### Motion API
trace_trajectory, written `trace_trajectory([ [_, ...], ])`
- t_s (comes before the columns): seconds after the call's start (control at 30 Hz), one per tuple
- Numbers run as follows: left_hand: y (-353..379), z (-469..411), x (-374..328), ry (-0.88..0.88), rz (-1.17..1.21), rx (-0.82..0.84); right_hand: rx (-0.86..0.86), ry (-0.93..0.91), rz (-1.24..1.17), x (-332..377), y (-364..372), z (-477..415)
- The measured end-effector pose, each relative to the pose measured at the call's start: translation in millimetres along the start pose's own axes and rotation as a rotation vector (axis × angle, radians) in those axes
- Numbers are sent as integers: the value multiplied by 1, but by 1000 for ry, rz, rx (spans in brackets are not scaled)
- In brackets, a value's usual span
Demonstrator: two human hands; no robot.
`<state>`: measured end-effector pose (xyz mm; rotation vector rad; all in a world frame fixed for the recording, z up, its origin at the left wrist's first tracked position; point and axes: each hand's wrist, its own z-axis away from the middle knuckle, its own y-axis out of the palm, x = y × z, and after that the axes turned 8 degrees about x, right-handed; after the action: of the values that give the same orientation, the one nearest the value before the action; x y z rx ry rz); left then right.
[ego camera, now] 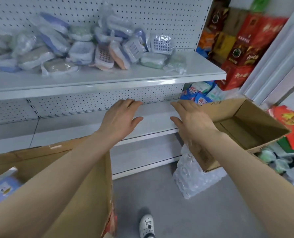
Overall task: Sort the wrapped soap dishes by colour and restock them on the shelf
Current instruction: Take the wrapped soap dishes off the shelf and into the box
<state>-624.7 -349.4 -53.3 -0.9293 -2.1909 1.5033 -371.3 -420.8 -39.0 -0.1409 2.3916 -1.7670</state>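
white metal shelving (108,79) with a pegboard back (160,14) fills the far left; grey floor (160,194) near (smooth, evenly lit); white moulded frame (269,57) right.

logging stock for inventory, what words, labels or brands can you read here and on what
Nothing can be quoted as it reads.
red cartons: gold characters, too blurred to read.
blue packets: red characters, too blurred.
cardboard box, side panel: dark print, unreadable.
blue soap dish, sticker: too small to read.
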Motion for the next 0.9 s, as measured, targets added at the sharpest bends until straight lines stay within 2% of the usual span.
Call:
trace_trajectory([
  [0.2,12,-102,18,-71,-4,-64,-58,-50,-5,-74,8,-83],
  [0.4,13,-164,46,-153,-72,-118,-114,-137,-37,-116,18,-174],
  [0.73,5,-241,118,-360,-259,-216,-111,-345,-149,-126,37,-349],
  [0.9,2,-280,141,-529,-282,-124,-89,-414,-243,-113,42,-432],
])
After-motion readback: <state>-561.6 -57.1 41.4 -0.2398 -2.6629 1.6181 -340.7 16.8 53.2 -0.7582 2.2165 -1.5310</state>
